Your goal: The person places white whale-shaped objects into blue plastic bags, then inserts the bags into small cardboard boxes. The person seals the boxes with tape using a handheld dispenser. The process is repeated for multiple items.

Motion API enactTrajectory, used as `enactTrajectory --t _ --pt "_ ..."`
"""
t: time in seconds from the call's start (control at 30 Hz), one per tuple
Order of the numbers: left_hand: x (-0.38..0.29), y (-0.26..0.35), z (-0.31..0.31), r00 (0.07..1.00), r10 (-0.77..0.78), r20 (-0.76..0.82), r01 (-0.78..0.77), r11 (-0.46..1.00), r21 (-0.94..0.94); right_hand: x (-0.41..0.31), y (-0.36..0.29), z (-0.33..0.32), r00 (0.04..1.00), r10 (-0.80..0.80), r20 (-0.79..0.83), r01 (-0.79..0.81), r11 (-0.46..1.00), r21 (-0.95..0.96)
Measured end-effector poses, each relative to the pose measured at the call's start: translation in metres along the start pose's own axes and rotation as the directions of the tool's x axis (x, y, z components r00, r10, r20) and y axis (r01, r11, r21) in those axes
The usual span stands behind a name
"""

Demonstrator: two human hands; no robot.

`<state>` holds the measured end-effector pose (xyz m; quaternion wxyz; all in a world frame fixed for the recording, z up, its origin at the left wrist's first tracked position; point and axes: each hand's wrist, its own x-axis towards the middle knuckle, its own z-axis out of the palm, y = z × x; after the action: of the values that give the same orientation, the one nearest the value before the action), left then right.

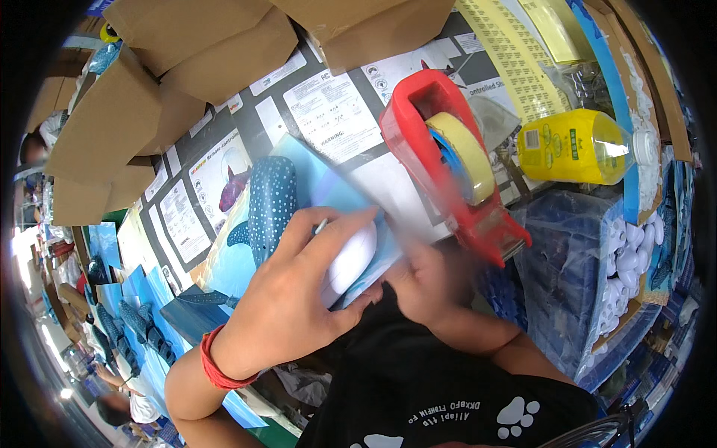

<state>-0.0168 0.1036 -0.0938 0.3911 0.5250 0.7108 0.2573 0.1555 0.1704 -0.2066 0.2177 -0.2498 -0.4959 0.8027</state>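
Note:
My left hand (285, 291), with a red cord bracelet at the wrist, is closed around a smooth white plastic piece (353, 260) that lies against a light-blue printed card (319, 173). At the card's near edge is my right hand (420, 280), blurred, its fingertips pinching that edge. A blue, white-spotted toy whale shark body (273, 196) rests on the card, just beyond my left fingers. Beyond my right hand stands a red tape dispenser (420, 140) with a roll of yellowish tape (468, 159).
Open cardboard boxes (112, 117) stand at the far left. A yellow bottle (571, 147) lies at right, above a plastic-lined box (566, 263) of white plastic parts (627, 257). Spotted toy sharks (143, 325) lie at left. Other people are at the left edge.

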Motion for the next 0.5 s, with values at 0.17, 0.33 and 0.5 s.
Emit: enactTrajectory --t 0.17,0.33,0.5 --pt "0.001 0.000 0.003 0.998 0.046 -0.038 -0.045 0.999 0.030 -0.004 0.013 0.018 0.987 -0.027 -0.157 0.043 0.994 0.105" --pt "-0.002 -0.001 0.001 0.999 0.025 -0.025 -0.025 1.000 0.016 -0.007 0.002 -0.008 0.993 0.119 0.007 -0.119 0.993 -0.012" --pt "0.000 0.002 0.002 1.000 -0.006 0.001 0.006 1.000 -0.001 -0.009 0.017 0.021 0.923 -0.216 -0.319 0.236 0.971 0.027"
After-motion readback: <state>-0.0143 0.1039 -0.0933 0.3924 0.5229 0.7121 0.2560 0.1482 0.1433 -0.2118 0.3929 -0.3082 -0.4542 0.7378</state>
